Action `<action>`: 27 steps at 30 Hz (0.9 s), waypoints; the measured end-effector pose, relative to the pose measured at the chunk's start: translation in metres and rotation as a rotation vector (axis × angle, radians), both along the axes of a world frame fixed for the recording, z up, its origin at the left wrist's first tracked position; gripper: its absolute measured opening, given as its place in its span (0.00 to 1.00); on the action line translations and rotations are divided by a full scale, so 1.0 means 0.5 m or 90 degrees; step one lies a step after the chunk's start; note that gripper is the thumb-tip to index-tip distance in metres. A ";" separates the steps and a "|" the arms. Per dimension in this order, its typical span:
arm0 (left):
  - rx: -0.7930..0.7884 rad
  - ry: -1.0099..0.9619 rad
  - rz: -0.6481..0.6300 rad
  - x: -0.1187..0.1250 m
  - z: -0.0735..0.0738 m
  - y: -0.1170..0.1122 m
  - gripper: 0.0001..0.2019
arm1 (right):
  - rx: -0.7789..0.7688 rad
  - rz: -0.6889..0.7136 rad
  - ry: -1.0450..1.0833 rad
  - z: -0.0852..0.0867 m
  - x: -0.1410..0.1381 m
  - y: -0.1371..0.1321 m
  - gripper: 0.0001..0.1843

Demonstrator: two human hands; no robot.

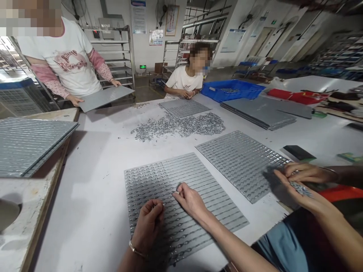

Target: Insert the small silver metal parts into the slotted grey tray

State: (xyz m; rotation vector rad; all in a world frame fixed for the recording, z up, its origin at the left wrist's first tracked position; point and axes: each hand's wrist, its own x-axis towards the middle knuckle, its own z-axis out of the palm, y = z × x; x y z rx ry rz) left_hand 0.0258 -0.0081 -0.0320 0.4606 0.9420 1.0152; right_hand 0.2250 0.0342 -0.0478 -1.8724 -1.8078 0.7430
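A grey grooved board point(211, 189) lies in front of me, with rows of small shiny metal pieces along its left part. Over its lower left side, my left hand point(148, 223) is closed, fingers curled around small metal pieces that barely glint between them. A bracelet circles that wrist. My right hand point(189, 199) is just above the middle of the board, thumb and forefinger pinched on a tiny piece, mostly hidden. Beyond the board spreads a loose pile of the small metal pieces point(181, 125).
At right, a co-worker's hands point(304, 181) hold metal pieces over another grooved board point(241, 166). Across the table, one person carries a flat plate point(109, 97); another sits by a board point(185, 108). Stacked boards point(34, 141), grey plates point(261, 111) and a blue crate point(232, 88) stand around.
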 end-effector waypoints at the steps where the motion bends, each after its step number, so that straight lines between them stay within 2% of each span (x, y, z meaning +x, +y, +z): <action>1: 0.007 0.006 -0.008 0.004 -0.001 -0.002 0.24 | 0.012 -0.003 0.052 0.007 0.000 -0.010 0.12; 3: 0.013 0.008 -0.025 0.011 -0.005 -0.006 0.25 | 0.010 0.018 0.161 0.026 -0.003 -0.037 0.16; 6: 0.023 -0.001 -0.049 0.022 -0.017 -0.014 0.25 | 0.000 0.091 0.263 0.054 -0.018 -0.082 0.15; 9: 0.026 -0.021 -0.071 0.035 -0.032 -0.026 0.24 | 0.063 0.127 0.256 0.062 -0.028 -0.114 0.14; 11: 0.016 -0.029 -0.081 0.042 -0.037 -0.033 0.24 | 0.067 0.117 0.252 0.055 -0.024 -0.120 0.17; 16: -0.036 -0.011 -0.049 0.034 -0.014 -0.028 0.23 | -0.052 -0.009 0.418 0.036 0.020 -0.081 0.23; 18: -0.034 -0.010 -0.028 0.023 -0.004 -0.020 0.23 | -0.083 -0.021 0.442 0.032 0.038 -0.057 0.23; 22: -0.023 -0.017 0.013 0.004 -0.001 -0.008 0.23 | -0.082 0.030 0.346 0.017 0.054 -0.023 0.21; 27: -0.027 -0.028 0.043 0.000 -0.006 0.000 0.22 | -0.088 0.098 0.249 0.000 0.045 -0.014 0.15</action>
